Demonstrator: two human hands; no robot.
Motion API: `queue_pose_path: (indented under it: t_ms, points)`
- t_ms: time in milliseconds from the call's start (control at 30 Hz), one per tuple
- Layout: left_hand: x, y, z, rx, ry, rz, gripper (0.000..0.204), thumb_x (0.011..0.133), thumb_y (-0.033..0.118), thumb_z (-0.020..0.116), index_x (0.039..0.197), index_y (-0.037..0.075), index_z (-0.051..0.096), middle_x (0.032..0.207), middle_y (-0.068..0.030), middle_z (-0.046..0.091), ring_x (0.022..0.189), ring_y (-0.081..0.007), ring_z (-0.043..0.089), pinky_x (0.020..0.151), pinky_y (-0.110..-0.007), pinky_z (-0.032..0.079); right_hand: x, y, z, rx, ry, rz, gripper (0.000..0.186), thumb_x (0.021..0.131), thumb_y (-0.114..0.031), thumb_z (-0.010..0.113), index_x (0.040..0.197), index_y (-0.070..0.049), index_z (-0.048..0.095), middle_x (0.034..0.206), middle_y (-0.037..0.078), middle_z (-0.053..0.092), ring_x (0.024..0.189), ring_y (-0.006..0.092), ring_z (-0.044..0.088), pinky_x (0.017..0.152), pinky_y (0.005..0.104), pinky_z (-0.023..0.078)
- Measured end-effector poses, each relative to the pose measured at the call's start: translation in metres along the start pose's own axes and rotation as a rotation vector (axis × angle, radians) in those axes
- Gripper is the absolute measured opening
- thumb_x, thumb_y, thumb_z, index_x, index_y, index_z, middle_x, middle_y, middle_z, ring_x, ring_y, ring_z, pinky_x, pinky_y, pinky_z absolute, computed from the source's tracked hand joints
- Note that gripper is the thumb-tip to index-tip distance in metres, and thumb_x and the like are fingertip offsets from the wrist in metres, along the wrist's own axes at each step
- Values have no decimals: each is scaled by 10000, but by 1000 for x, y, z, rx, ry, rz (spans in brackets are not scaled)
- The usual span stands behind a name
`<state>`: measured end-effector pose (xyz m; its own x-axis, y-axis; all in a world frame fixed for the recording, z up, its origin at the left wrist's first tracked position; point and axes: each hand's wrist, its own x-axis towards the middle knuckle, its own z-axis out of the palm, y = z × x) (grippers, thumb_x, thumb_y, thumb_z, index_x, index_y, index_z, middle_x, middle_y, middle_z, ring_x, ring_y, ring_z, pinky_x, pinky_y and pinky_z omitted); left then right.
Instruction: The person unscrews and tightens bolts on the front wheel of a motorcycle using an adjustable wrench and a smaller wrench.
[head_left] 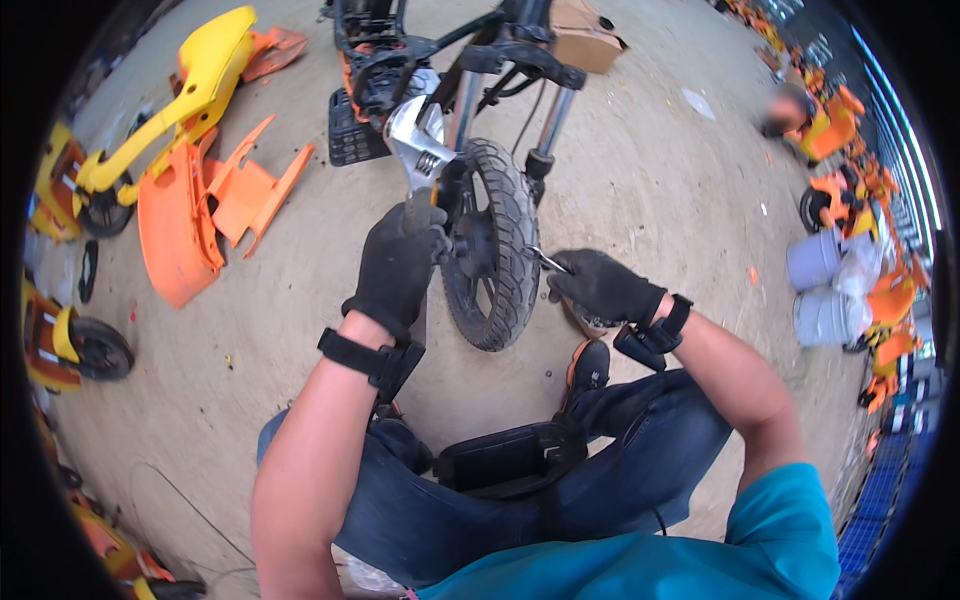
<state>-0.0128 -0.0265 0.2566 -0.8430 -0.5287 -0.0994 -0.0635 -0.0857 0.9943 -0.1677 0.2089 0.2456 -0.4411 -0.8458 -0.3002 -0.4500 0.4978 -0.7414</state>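
Straight ahead of me stands a front wheel (510,240) with a worn black tyre, fixed in a two-legged fork (556,125). My left hand (392,265), in a black glove, is closed round the handle of a large silver adjustable wrench (416,140). Its jaw points up and away, beside the left side of the wheel. On the other side, my gloved right hand (608,288) grips a slim metal tool, perhaps a spanner (549,262), whose far end reaches the tyre's right side. Whether that end touches the axle cannot be made out.
Orange body panels (178,230) and a yellow panel (215,65) lie on the floor at left. A black crate (352,132) is behind the wheel, a cardboard box (588,40) farther back. Buckets (813,260) and partly stripped scooters line the right.
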Motion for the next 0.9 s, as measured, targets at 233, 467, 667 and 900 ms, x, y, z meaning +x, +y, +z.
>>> queue_pose_path:
  t_ms: [233,467,667,900]
  points:
    - [-14,0,10,1,-147,-133,197,855,73,551,1031,-8,584,759,-38,568,691,-122,546,682,-270,462,-16,-28,-19,-59,448,-156,224,914,-156,514,1085,-17,555,794,218,597,728,368,584,652,433,455]
    - [-21,-6,20,114,-181,-180,220,851,73,558,1053,-9,593,780,-37,589,701,-114,552,688,-262,459,-4,-6,-13,-60,445,-171,140,909,-145,520,978,-29,559,763,223,588,722,389,578,637,456,442]
    - [-10,-11,17,305,-175,-163,226,835,72,560,1043,1,613,756,-17,584,674,-97,531,639,-250,434,0,16,-15,-164,336,-168,138,907,-156,515,889,-23,547,734,208,589,706,379,584,626,451,448]
    - [-2,-5,15,671,-157,-4,195,793,66,568,972,23,632,667,5,542,575,-83,484,542,-252,396,-3,-1,-32,-36,213,29,231,919,-240,515,882,-16,559,734,174,596,680,336,587,634,433,448]
